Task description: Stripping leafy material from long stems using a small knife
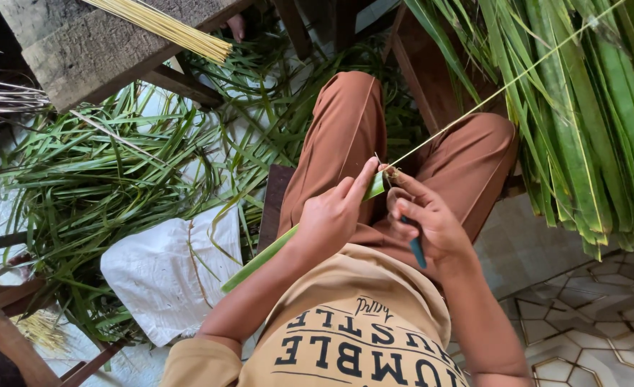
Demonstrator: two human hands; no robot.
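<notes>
My left hand (335, 215) grips a long green leaf strip (260, 259) that runs down to the left past my forearm. My right hand (424, 218) holds a small knife with a blue handle (417, 251), and its thumb and finger pinch the pale thin midrib (503, 87) at the leaf's tip. The midrib stretches up to the right across my brown-trousered knees.
A bundle of green palm leaves (589, 122) hangs at the right. Loose stripped leaves (95, 186) cover the floor at left, beside a white sack (170, 276). A bunch of pale sticks (166, 27) lies on a wooden bench (95, 54). Patterned tiles (596, 315) lie at lower right.
</notes>
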